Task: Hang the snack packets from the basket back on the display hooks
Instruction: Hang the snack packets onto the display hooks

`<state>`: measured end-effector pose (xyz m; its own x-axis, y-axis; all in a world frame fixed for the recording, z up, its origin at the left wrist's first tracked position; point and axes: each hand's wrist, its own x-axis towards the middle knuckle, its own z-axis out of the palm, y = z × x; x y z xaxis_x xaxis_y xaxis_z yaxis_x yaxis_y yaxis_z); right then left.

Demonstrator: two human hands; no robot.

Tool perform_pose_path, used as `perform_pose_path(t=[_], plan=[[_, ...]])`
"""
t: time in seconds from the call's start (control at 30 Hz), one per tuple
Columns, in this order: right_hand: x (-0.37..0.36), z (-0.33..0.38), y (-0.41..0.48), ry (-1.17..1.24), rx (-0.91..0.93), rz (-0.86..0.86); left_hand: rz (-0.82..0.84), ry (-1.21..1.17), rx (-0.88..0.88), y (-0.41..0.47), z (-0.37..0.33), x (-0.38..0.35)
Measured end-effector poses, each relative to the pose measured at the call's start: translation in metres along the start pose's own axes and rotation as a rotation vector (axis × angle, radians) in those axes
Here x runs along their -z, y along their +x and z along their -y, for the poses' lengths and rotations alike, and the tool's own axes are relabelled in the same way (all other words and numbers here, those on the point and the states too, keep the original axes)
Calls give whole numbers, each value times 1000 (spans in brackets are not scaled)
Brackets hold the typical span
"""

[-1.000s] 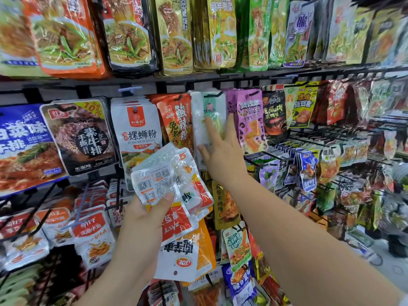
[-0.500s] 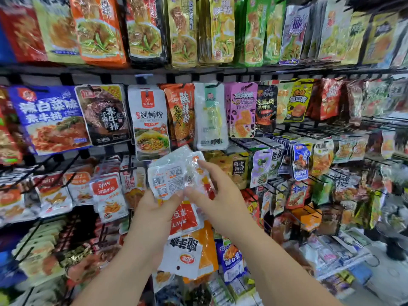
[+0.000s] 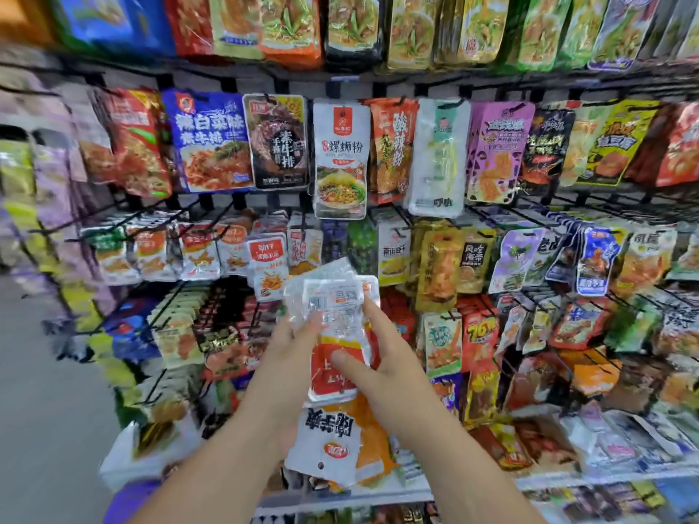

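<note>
- The left hand (image 3: pixel 291 346) grips a fanned bunch of snack packets (image 3: pixel 336 357) from the left side, fingers curled behind the bunch and the thumb pressed on the front of a clear packet with a barcode (image 3: pixel 333 300).
- The right hand (image 3: pixel 382 357) meets the same bunch from the right: its thumb lies across a red-and-white packet (image 3: pixel 333 376), and its forefinger reaches up along the right edge of the clear packet. Whether it pinches one packet or only steadies the stack cannot be told.
- At the bottom of the bunch hangs a white packet with bold black characters (image 3: pixel 329 444), with an orange packet (image 3: pixel 372 440) just behind it.
- The bunch is held in front of the display rack (image 3: pixel 234 83), level with its middle rows and not touching any hook that can be seen.
- Above the hands, a white noodle packet with a red logo (image 3: pixel 340 156) hangs on the rack, between a dark packet showing a steak (image 3: pixel 276 141) and an orange packet (image 3: pixel 391 149).
- To the right of those hang a pale clear packet (image 3: pixel 438 156) and a purple packet (image 3: pixel 499 149).
- Black wire hooks (image 3: pixel 166 308) jut from the rack lower left, some with bare ends showing.
- The edges of the view are blurred, and a basket cannot be made out.
</note>
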<state>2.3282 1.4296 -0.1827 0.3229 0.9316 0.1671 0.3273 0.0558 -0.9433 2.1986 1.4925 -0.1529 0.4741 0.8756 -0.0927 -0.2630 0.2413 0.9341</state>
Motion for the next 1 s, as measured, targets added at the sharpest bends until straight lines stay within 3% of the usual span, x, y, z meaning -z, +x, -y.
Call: perform_pose_path(t=[0.1, 0.53, 0.77, 1.0], plan=[[-24, 6, 6, 52, -24, 31, -68, -47, 25, 4, 1, 31], [-202, 27, 61, 173, -100, 142, -91, 28, 40, 35, -40, 224], [-267, 29, 88, 300, -167, 3, -106, 122, -49, 59, -56, 298], [-296, 22, 105, 119, -149, -163, -174, 145, -45, 80, -53, 340]])
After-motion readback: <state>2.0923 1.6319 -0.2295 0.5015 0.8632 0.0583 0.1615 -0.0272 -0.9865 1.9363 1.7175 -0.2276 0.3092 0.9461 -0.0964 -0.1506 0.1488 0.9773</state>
